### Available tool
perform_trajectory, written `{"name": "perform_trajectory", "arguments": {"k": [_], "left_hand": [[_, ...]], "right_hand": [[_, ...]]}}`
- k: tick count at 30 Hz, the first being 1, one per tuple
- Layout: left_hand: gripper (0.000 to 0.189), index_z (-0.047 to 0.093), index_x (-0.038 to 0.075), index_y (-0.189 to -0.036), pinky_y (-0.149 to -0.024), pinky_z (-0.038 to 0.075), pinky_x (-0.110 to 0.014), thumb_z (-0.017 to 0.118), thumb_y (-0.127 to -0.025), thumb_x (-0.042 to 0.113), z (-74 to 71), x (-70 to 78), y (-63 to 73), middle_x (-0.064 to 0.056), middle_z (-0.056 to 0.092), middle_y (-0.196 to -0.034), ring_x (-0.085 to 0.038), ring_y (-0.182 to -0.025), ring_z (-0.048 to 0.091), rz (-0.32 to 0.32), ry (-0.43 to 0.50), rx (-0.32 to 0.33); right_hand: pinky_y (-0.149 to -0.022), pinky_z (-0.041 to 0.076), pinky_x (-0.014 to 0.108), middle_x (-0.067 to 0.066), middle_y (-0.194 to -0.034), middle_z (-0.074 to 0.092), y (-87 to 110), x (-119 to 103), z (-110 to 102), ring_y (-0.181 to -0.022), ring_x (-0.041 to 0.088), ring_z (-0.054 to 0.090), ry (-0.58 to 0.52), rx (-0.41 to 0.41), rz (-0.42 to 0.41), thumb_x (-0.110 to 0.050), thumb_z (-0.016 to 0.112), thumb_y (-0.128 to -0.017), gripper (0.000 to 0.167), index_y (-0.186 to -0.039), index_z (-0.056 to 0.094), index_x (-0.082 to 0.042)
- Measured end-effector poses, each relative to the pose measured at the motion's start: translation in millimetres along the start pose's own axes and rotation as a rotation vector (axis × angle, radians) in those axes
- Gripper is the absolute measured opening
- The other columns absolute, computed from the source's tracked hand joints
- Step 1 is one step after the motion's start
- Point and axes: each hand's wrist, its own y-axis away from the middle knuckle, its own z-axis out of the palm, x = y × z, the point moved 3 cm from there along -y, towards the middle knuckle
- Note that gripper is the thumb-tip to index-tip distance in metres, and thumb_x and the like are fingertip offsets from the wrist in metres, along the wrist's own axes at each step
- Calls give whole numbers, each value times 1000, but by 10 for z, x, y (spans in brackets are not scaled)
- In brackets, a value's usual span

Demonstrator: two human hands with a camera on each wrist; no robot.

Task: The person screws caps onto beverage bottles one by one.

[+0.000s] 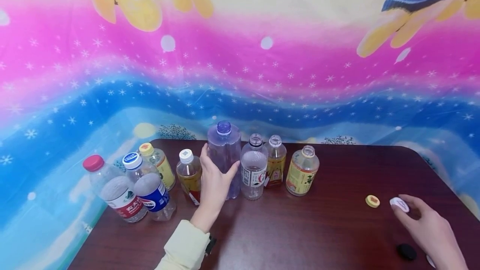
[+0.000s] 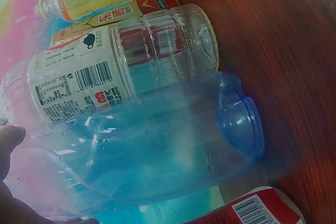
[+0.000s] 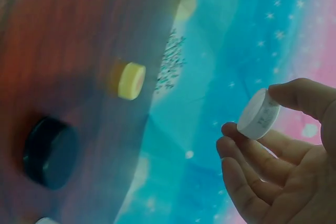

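Observation:
My left hand (image 1: 214, 180) holds a large translucent purple bottle (image 1: 229, 147) by its side; the bottle stands upright with an uncapped neck. Thumb and fingers lie on opposite sides of it. Over at the right, my right hand (image 1: 431, 222) pinches a white bottle cap (image 3: 258, 114) between thumb and fingers, raised off the table. Nearest to that hand are a yellow cap (image 1: 373, 201) and a black cap (image 1: 406, 251) on the tabletop. Another white cap (image 1: 430, 261) is partly hidden below the hand. Beside the purple bottle stands a clear uncapped bottle (image 1: 255, 174).
Left of the purple bottle stand capped bottles: one red-capped (image 1: 112, 182), one with a blue-and-white cap (image 1: 150, 186), one yellow-capped (image 1: 162, 166), one white-capped (image 1: 188, 174). Uncapped gold-label (image 1: 276, 163) and yellow-label (image 1: 302, 174) bottles stand rightward. A patterned cloth (image 1: 240, 74) hangs behind the table.

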Motion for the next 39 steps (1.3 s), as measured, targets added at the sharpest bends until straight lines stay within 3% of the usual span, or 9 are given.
{"name": "perform_trajectory", "arguments": {"k": [6, 10, 17, 20, 22, 24, 27, 34, 39], "left_hand": [[101, 17, 1, -149, -110, 34, -54, 80, -76, 32, -66, 10, 90, -23, 32, -143, -38, -133, 39, 3, -18, 0], [97, 23, -1, -146, -108, 37, -53, 81, -75, 30, -119, 38, 182, -22, 33, -138, -37, -128, 40, 40, -16, 18], [95, 25, 4, -145, -110, 35, -53, 82, -74, 29, -171, 82, 372, -16, 33, -141, -32, -130, 40, 51, 38, -10], [95, 26, 6, -144, -108, 37, -53, 83, -72, 31, -166, 116, 458, -18, 40, -141, -34, -130, 44, 43, 47, -24], [95, 27, 7, -143, -104, 41, -53, 83, -71, 33, -141, 135, 519, -20, 45, -138, -35, -127, 49, 37, 41, -34], [96, 28, 8, -142, -99, 45, -53, 84, -69, 34, -104, 160, 586, -21, 51, -133, -36, -121, 54, 37, 30, -48], [100, 28, 9, -143, -96, 47, -51, 86, -66, 35, -30, 197, 684, -22, 53, -131, -35, -117, 57, 59, 18, -77], [110, 19, 19, -150, -97, 46, -53, 84, -66, 45, 164, 295, 820, -15, 45, -144, -35, -127, 50, 128, -2, -168], [110, 20, 15, -150, -93, 49, -52, 84, -66, 44, 262, 371, 853, -16, 48, -140, -35, -124, 53, 183, -29, -185]], "right_hand": [[-69, 45, 46, 34, -128, 47, 129, -230, -80, -100, 47, 55, -40, 73, -34, -57, 46, -93, 75, -137, 39, 4], [-69, 43, 49, 34, -126, 48, 227, -393, -131, -98, 46, 55, -31, 156, -133, -51, 50, -94, 66, -132, 45, 3], [-78, 37, 57, 33, -127, 46, 373, -688, -192, -111, 49, 44, -92, 268, -280, -40, 55, -95, 55, -130, 51, 2], [-71, 41, 45, 29, -127, 52, 414, -832, -236, -102, 32, 54, -121, 295, -305, -40, 59, -92, 53, -130, 54, -3], [-66, 40, 32, 26, -125, 55, 436, -936, -264, -90, 8, 56, -151, 313, -333, -40, 61, -91, 51, -128, 57, -5], [-61, 34, 23, 23, -121, 60, 463, -1057, -282, -80, -12, 45, -176, 347, -369, -38, 64, -89, 47, -125, 60, -7], [-61, 33, 17, 19, -115, 63, 520, -1260, -281, -77, -24, 33, -227, 402, -438, -31, 67, -88, 40, -121, 64, -8], [-71, 35, 12, 12, -108, 66, 672, -1718, -221, -85, -24, 38, -333, 432, -565, -20, 71, -85, 34, -117, 67, -10], [-76, 37, 12, 11, -109, 67, 801, -2000, -175, -90, -20, 41, -370, 421, -667, -15, 71, -83, 33, -116, 67, -10]]}}
